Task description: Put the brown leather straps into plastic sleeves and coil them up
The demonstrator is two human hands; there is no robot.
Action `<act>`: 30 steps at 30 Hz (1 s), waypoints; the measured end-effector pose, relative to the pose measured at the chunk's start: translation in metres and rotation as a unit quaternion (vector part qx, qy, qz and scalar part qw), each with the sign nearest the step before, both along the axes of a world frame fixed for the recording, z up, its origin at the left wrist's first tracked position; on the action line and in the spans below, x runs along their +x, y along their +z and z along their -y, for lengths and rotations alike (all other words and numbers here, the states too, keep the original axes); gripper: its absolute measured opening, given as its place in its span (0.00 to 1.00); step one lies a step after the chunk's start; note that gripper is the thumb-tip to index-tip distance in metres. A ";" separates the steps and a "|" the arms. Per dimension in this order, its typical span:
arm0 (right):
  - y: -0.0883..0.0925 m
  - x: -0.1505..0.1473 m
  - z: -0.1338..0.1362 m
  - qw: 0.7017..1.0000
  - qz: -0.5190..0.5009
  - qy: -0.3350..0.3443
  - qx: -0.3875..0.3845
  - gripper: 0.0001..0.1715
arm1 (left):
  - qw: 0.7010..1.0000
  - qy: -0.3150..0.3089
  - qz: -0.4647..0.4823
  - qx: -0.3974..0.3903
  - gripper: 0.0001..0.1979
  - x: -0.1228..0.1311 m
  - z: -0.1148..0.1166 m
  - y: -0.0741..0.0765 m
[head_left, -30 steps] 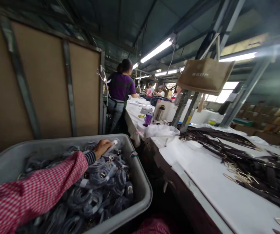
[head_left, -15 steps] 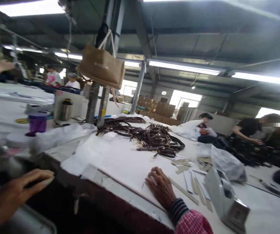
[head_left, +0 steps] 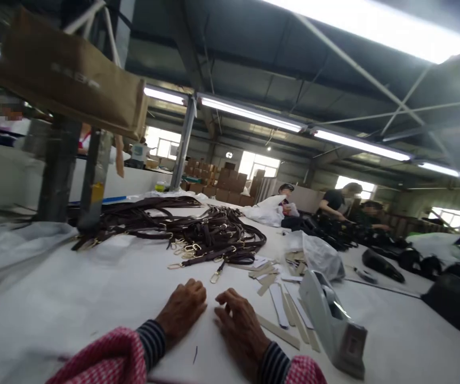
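Both hands rest on the white-covered table [head_left: 81, 298], side by side with a small gap between them. My left hand [head_left: 184, 312] has its fingers curled under; whether they hold anything is hidden. My right hand [head_left: 240, 328] lies palm down with fingers apart and bent, nothing in it. Beyond them is a pile of dark brown straps [head_left: 217, 234] with gold-coloured clasps [head_left: 187, 249]. Grey and white strips [head_left: 280, 306] lie right of my right hand, beside a grey tape dispenser [head_left: 331, 320].
A brown bag [head_left: 65, 74] hangs on a metal post [head_left: 59, 165] at the left. A clear plastic bag [head_left: 320, 256] lies behind the dispenser. People sit at the back right near black items [head_left: 317, 229]; a black object [head_left: 382, 265] lies on the right.
My left hand has come from the table's left edge onto the cloth beside my right hand. The view has turned right, and the strap pile looks closer.
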State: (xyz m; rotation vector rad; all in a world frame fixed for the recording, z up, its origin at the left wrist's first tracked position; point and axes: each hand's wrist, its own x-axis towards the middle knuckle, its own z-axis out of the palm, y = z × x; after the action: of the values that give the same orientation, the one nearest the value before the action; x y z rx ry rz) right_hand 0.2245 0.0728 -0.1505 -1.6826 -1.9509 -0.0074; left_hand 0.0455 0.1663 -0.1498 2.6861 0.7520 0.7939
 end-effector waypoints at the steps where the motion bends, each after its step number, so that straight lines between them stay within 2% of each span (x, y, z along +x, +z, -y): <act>1: 0.004 0.005 -0.012 0.999 0.047 -0.010 0.001 0.13 | 1.000 -0.002 -0.007 0.004 0.08 0.003 -0.001 -0.003; 3: 0.012 0.015 -0.040 0.988 0.151 -0.027 0.012 0.20 | 1.000 -0.008 -0.026 0.009 0.10 0.004 -0.003 -0.005; 5: 0.018 0.021 -0.071 0.976 0.214 -0.037 0.012 0.23 | 0.999 -0.010 -0.041 0.001 0.11 0.003 -0.003 -0.005; 8: 0.018 0.026 -0.110 0.971 0.233 -0.045 -0.011 0.14 | 0.999 -0.003 -0.048 -0.018 0.10 0.000 -0.005 -0.003; 11: 0.012 0.026 -0.128 0.970 0.235 -0.056 -0.017 0.10 | 0.999 0.014 -0.024 -0.021 0.10 -0.002 -0.009 -0.004; 15: 0.006 0.014 -0.112 0.972 0.231 -0.037 0.016 0.12 | 0.994 0.063 0.086 -0.019 0.09 -0.002 -0.014 -0.006; 18: 0.004 -0.001 -0.086 0.970 0.241 0.030 0.026 0.10 | 0.985 0.080 0.148 -0.030 0.09 -0.002 -0.017 -0.007; 21: 0.002 -0.013 -0.066 0.961 0.250 0.113 0.024 0.11 | 0.976 0.094 0.178 -0.080 0.09 -0.002 -0.021 -0.009; 24: 0.005 -0.020 -0.054 0.966 0.204 0.159 0.025 0.15 | 0.970 0.074 0.183 -0.145 0.15 -0.002 -0.027 -0.013; 28: 0.012 -0.027 -0.042 0.976 0.044 0.214 0.012 0.22 | 0.975 0.004 0.137 -0.175 0.20 -0.002 -0.034 -0.013; 30: 0.016 -0.022 -0.040 0.982 -0.007 0.188 -0.007 0.21 | 0.982 -0.004 0.090 -0.163 0.23 -0.002 -0.033 -0.010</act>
State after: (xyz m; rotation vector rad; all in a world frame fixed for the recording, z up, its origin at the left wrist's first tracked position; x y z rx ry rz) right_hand 0.2020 0.1129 -0.1344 -1.2926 -2.2317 0.1600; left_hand 0.0432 0.1994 -0.1599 2.2916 0.7536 0.8180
